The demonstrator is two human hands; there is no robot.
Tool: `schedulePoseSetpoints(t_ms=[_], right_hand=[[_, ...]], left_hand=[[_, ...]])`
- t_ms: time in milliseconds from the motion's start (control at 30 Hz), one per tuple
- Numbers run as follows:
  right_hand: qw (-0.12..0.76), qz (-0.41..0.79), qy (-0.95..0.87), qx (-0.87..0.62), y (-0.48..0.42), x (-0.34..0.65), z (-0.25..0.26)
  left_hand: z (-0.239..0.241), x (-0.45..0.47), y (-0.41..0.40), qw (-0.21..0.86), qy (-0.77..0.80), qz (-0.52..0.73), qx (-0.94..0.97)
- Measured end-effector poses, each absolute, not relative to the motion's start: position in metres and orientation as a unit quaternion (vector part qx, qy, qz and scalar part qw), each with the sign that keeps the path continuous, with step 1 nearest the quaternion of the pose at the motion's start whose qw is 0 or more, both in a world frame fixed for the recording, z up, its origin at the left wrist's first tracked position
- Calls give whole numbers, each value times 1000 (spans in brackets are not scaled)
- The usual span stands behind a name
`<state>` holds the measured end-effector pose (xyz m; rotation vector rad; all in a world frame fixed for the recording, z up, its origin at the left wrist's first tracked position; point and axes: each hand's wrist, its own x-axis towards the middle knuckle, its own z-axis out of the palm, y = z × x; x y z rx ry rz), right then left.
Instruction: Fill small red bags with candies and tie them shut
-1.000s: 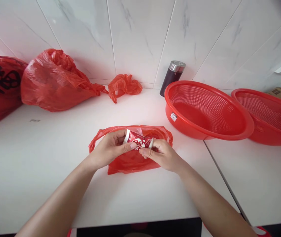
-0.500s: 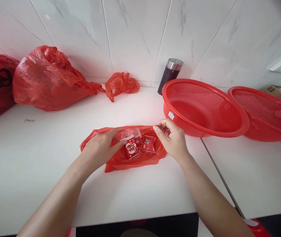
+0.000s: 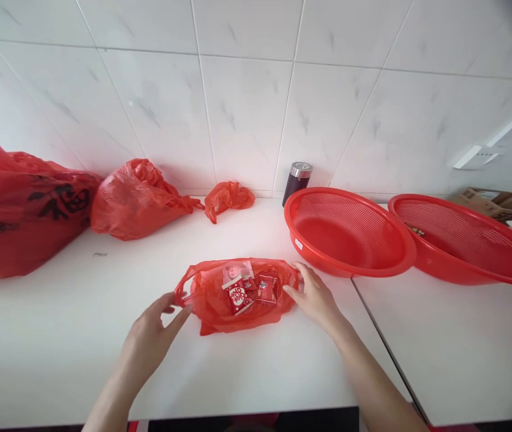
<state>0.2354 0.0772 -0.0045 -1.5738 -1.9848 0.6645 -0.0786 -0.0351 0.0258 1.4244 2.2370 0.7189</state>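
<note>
A red plastic bag (image 3: 219, 324) lies on the white table with its mouth spread open. Inside it are a red-and-white snack packet (image 3: 238, 296), a small red packet (image 3: 266, 289) and a pink clear-wrapped packet (image 3: 236, 272). At the bag's left end, my left hand (image 3: 151, 331) has the handle loop between thumb and fingers. My right hand (image 3: 316, 297) is at the opposite end, thumb and fingers parted around the rim and touching it.
Two red colanders (image 3: 350, 267) (image 3: 458, 270) stand to the right, a dark flask (image 3: 298, 182) behind them. Along the tiled wall are a crumpled red bag (image 3: 228, 198), a filled red bag (image 3: 136, 204) and a larger printed one (image 3: 21, 222). A cardboard box (image 3: 499, 204) sits far right.
My left hand has drawn back from over the packets to the bag's left handle. My right fingers have spread from their pinch on the rim. The view has shifted, showing more wall.
</note>
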Motion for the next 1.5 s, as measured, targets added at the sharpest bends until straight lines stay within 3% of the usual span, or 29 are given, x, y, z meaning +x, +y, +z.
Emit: schedulePoseSetpoints(t_ms=[167,267,467,533,633,767,867,1000,1133,1233,1367,1500], right_hand=[[296,345,-699,-552,67,260,-4],[318,320,-694,-561,66,258,5],[274,275,-735,-556,69,236,8],[313,318,-731,-516,68,233,25],[442,364,-695,-436,65,233,76],[563,277,-686,-367,66,225,153],[530,287,-732,-317,72,214,186],[539,273,-743,-288,75,208,204],[424,253,-812,-311,76,211,211],[470,261,-789,-298,75,213,214],[443,299,-800,-273,70,212,216],[486,304,-766,-292,67,212,218]], left_hand=[[42,-70,-42,266,763,353,472],[55,-62,-38,282,731,395,481],[50,-59,-34,333,704,357,516],[56,-66,-34,353,686,391,502],[88,-76,-27,377,595,554,444],[152,-67,-12,327,434,731,413],[185,-52,-6,321,406,737,436],[193,-45,-4,376,395,718,433],[183,-49,1,420,386,708,417],[176,-51,7,435,391,704,403],[173,-49,8,430,391,683,443],[171,-48,6,428,429,655,453]])
